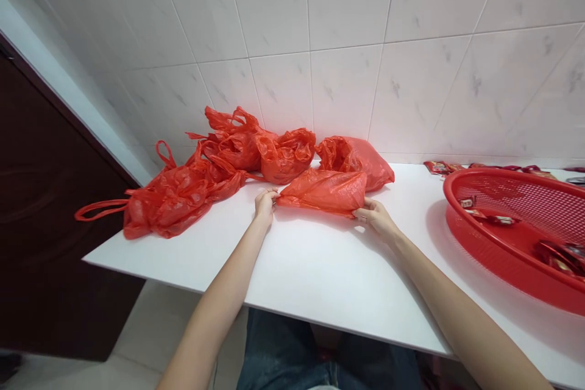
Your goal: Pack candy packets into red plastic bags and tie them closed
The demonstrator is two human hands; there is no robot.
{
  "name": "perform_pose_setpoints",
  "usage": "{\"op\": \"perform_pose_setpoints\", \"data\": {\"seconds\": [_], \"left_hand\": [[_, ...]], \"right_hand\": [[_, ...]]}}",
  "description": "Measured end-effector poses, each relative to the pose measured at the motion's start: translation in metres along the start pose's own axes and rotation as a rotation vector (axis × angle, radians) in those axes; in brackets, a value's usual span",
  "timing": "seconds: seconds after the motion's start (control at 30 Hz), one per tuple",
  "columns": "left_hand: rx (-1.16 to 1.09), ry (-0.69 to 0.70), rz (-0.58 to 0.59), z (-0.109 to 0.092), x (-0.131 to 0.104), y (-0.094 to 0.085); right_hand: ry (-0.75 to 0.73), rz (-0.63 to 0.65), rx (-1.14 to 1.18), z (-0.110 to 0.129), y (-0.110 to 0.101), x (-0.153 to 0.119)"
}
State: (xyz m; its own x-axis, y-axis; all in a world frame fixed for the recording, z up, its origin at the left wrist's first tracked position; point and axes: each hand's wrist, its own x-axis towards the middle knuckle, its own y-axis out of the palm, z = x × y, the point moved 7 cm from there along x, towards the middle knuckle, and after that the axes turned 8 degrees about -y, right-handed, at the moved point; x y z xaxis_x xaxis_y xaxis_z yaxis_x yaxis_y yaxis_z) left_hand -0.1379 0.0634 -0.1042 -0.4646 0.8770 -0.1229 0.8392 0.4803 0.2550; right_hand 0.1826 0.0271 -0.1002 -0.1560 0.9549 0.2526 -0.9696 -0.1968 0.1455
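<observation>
A red plastic bag (324, 190) lies on its side on the white table, between my two hands. My left hand (265, 204) pinches its left corner. The fingers of my right hand (375, 217) are closed on its lower right corner. Right behind it, touching or nearly so, is another red bag (365, 161) with a crumpled opening. A rounded red bag (287, 155) sits to the left of that one. Further left are a bag with raised handles (237, 143) and a large crumpled bag (169, 201). Their contents are hidden.
On the right of the white table (320, 274) is a large red mesh basket (493, 256) holding a few small packets. More red packets (441, 168) lie behind it along the tiled wall (347, 91). A dark door (50, 213) stands at the left.
</observation>
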Motion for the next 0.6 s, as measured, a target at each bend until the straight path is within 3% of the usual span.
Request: {"op": "perform_pose_setpoints", "data": {"seconds": [0.1,0.2,0.3,0.43,0.53,0.6], "left_hand": [[0.122,0.092,-0.007,-0.015,-0.007,0.004],[0.228,0.241,0.060,-0.039,-0.020,0.023],[0.376,0.358,0.252,-0.061,-0.037,0.060],[0.623,0.407,0.562,-0.074,-0.060,0.111],[0.919,0.479,0.763,-0.078,-0.077,0.133],[1.139,0.554,0.866,-0.078,-0.089,0.138]], "right_hand": [[-0.079,0.021,-0.091,0.005,0.003,0.000],[-0.165,0.041,-0.208,0.009,0.011,-0.003],[-0.251,0.053,-0.354,0.012,0.018,-0.006],[-0.362,0.051,-0.560,0.018,0.022,-0.010],[-0.414,0.030,-0.701,0.023,0.021,-0.012],[-0.429,0.000,-0.787,0.025,0.017,-0.012]]}}
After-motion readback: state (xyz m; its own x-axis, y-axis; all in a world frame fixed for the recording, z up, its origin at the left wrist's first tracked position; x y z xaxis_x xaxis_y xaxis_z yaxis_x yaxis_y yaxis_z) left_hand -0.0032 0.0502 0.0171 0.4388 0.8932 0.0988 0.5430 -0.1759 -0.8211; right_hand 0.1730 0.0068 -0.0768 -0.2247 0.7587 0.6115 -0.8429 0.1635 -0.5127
